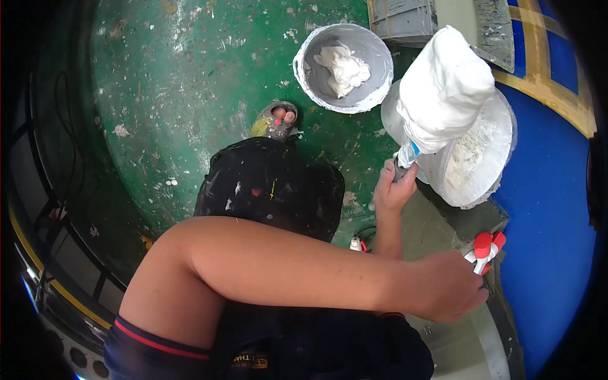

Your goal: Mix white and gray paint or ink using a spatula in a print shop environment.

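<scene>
My right hand (394, 185) is closed around the short handle of a tool (405, 157). A big mass of thick white paste (443, 85) covers the tool's head, so its shape is hidden. Behind the paste sits a whitish tub (503, 145) with white, crumbly-looking material inside. My left arm crosses over in front of my body. My left hand (449, 285) is curled shut beside red-and-white pieces (484, 247) with rounded red ends. Whatever its fingers grip is hidden.
A grey bucket (310, 76) with white paste in it stands on the stained green floor (171, 114). To the right lie a blue surface (548, 253) and a taped frame (544, 88). A small white-and-red item (356, 244) is beside my right forearm. Dark metal bars (69, 234) stand far left.
</scene>
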`<state>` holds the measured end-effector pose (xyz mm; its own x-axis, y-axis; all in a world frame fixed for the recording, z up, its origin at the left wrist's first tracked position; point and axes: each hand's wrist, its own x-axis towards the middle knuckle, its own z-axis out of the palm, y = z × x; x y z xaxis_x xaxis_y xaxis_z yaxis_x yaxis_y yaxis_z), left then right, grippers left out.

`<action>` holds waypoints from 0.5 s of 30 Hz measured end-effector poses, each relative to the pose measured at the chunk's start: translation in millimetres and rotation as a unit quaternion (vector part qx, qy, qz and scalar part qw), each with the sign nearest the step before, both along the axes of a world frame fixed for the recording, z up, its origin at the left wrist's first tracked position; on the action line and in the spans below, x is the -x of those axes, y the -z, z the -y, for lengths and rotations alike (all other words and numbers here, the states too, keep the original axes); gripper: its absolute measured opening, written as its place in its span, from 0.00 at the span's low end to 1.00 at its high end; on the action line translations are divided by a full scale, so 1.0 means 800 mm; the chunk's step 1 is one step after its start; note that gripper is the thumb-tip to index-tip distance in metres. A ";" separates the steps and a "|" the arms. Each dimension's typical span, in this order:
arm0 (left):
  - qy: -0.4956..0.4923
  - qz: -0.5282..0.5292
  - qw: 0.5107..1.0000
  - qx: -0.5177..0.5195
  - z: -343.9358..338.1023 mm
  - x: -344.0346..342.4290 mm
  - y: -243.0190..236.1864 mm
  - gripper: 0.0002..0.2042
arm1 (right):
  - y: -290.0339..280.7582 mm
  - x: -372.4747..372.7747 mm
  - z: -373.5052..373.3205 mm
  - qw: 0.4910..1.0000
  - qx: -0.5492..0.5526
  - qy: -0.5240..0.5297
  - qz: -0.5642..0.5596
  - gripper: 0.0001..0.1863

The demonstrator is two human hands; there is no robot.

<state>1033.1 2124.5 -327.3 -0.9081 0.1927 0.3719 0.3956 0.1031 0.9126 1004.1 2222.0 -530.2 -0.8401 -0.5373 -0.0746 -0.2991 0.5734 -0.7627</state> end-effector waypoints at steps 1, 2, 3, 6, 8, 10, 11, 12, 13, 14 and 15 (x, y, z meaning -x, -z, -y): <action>-0.004 0.005 1.000 -0.001 0.001 0.001 0.002 0.07 | 0.008 0.004 0.004 1.000 0.011 0.006 0.019 0.19; -0.004 0.006 1.000 0.000 0.001 0.003 0.004 0.07 | 0.016 0.008 0.015 1.000 -0.028 0.000 -0.013 0.17; -0.004 0.006 1.000 0.002 0.001 0.005 0.006 0.07 | 0.050 0.019 0.016 0.999 -0.029 -0.001 -0.012 0.17; 0.014 0.035 0.999 -0.020 0.008 0.013 0.014 0.08 | 0.128 0.036 0.004 0.971 -0.218 -0.097 -0.001 0.14; -0.001 0.033 0.999 -0.014 0.008 0.013 0.013 0.08 | 0.131 0.041 0.011 0.964 -0.238 -0.117 0.015 0.13; -0.015 0.033 0.999 -0.012 0.010 0.014 0.013 0.08 | 0.131 0.046 0.013 0.968 -0.220 -0.115 0.028 0.14; 0.010 0.041 0.999 -0.023 0.013 0.015 0.012 0.08 | 0.129 0.046 0.012 0.972 -0.203 -0.109 0.042 0.14; 0.035 0.050 0.998 -0.033 0.015 0.016 0.011 0.09 | 0.127 0.045 0.009 0.968 -0.216 -0.120 0.045 0.14; 0.032 0.051 0.998 -0.034 0.013 0.015 0.012 0.09 | 0.122 0.042 0.012 0.967 -0.217 -0.123 0.045 0.14; 0.027 0.049 0.998 -0.028 0.011 0.015 0.012 0.08 | 0.115 0.038 0.013 0.972 -0.199 -0.115 0.047 0.14; 0.023 0.048 0.998 -0.022 0.009 0.015 0.012 0.08 | 0.108 0.036 0.014 0.976 -0.182 -0.108 0.049 0.14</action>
